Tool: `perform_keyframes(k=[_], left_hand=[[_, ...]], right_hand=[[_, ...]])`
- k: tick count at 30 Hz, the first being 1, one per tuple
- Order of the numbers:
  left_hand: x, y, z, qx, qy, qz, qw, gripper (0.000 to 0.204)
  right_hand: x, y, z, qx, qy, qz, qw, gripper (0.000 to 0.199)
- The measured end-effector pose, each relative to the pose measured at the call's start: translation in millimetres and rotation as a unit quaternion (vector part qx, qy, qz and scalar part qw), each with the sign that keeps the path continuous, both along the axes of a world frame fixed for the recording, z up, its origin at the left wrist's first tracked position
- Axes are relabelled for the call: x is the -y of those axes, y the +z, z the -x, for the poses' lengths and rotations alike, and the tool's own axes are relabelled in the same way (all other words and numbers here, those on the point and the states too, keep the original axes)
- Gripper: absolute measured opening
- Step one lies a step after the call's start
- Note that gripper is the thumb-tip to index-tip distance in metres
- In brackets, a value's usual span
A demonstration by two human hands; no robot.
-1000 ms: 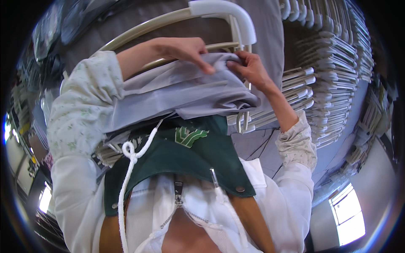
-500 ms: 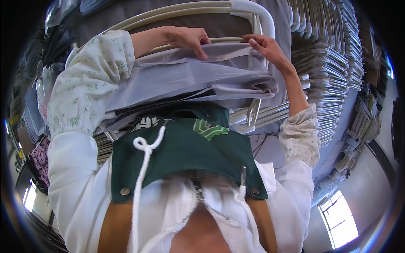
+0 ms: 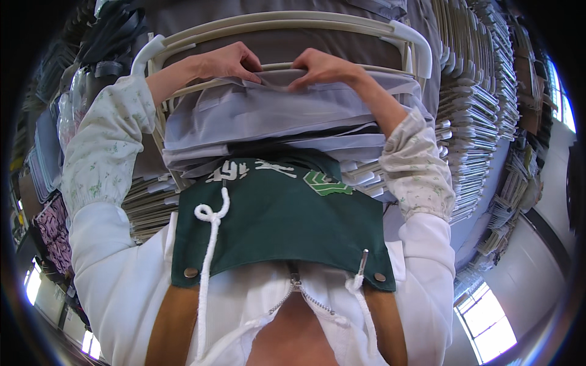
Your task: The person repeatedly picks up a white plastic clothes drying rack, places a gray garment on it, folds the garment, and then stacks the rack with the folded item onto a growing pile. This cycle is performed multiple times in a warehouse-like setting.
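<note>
Head view: both hands' fingers bent (knuckles up) on grey cloth

Lighting is daylight, even and fairly bright over the centre. Two windows at five o'clock and a smaller window at eight o'clock are blown out to white. A further bright strip sits at two o'clock. Shadows are soft; the green apron casts slight shade below its hem. Fisheye distortion bends straight edges toward the rim, which darkens to black. Centre is sharp; the outer ring is soft and smeared.
</note>
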State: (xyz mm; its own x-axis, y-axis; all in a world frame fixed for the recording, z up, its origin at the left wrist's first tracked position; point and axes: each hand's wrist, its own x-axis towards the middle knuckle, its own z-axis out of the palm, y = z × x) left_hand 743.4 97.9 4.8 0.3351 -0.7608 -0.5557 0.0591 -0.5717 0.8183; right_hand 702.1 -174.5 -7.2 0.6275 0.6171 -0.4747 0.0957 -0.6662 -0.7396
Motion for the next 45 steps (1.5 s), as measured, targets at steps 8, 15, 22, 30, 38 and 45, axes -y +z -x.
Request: perform_keyframes(k=[8,15,22,30,38,45], left_hand=[[-126.0,-1.3,-15.5,0.041,-0.021,-0.019,0.999,0.022],[-195.3,-3.6,44.2,0.331,0.126,0.139,0.925,0.018],[-206.3,-14.1,64.3,0.556,0.039,0.225,0.799,0.025],[-218.9,-37.0,88.4,0.681,0.003,0.202,0.703,0.036],[-196.6,-30.0,275.8,0.331,0.434,0.119,0.829,0.033],[-216.9,-10.8,197.9,0.330,0.573,0.119,0.741,0.037]], right_hand=[[-41.4,17.1,-11.9,-0.152,0.019,0.002,0.988,0.036],[-120.9,19.3,-16.3,-0.107,0.048,-0.059,0.991,0.046],[-129.3,18.6,-18.2,-0.128,0.022,0.002,0.991,0.045],[-204.2,15.1,-12.5,-0.151,0.116,0.046,0.981,0.041],[-294.1,-13.3,-11.6,-0.171,0.115,-0.043,0.978,0.045],[-310.3,9.0,18.9,0.161,0.313,-0.288,0.891,0.035]])
